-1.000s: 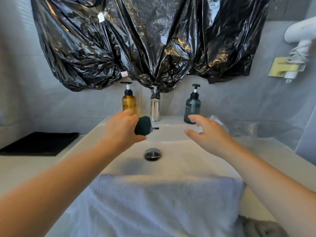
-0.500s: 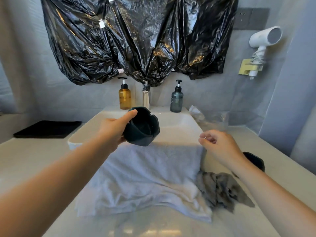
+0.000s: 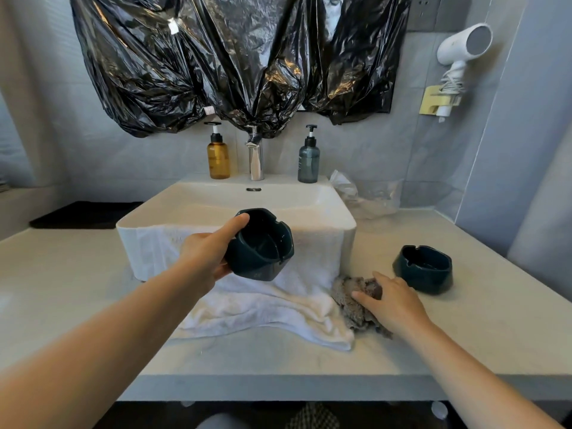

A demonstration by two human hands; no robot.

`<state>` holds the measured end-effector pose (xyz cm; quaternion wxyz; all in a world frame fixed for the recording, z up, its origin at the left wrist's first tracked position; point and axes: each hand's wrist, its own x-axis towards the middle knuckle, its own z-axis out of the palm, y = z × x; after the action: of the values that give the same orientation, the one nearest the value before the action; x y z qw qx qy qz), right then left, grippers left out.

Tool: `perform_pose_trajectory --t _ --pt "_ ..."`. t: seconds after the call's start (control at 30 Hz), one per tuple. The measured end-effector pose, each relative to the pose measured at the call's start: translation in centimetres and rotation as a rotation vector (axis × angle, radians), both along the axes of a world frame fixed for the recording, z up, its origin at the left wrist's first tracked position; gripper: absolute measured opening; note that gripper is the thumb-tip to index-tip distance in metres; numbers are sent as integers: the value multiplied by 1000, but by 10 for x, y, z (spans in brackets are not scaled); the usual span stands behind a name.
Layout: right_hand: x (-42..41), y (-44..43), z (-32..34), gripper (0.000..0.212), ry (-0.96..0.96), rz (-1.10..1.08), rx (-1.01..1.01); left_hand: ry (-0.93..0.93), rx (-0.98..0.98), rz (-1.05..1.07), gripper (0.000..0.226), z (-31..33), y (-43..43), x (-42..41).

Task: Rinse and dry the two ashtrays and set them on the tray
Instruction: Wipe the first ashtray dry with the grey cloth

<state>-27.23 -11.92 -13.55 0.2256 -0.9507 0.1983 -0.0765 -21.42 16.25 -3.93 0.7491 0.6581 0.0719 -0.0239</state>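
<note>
Black tray [image 3: 83,215], left middle of frame, on the counter [image 3: 62,289]. My left hand [image 3: 205,255], centre: thumb over the rim, fingers beneath, gripping the first ashtray [image 3: 263,246], tilted, held in the air before the basin [image 3: 309,199]. White towel [image 3: 278,305], draped over the basin's front edge onto the counter. Grey cloth [image 3: 353,301], right of centre; my right hand [image 3: 393,305] rests on it, fingers nearly straight. Second ashtray [image 3: 424,269], right, upright on the counter just beside that hand
</note>
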Motion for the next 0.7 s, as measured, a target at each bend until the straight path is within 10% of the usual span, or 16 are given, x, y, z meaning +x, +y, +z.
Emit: perform_pose_trajectory --t 0.17,0.7 --pt "15 -14 5 30 -163 35 110 -8 24 -17 37 1 -10 10" --pt "54 -3 138 21 -671 168 433 -104 -22 -83 29 55 -27 69"
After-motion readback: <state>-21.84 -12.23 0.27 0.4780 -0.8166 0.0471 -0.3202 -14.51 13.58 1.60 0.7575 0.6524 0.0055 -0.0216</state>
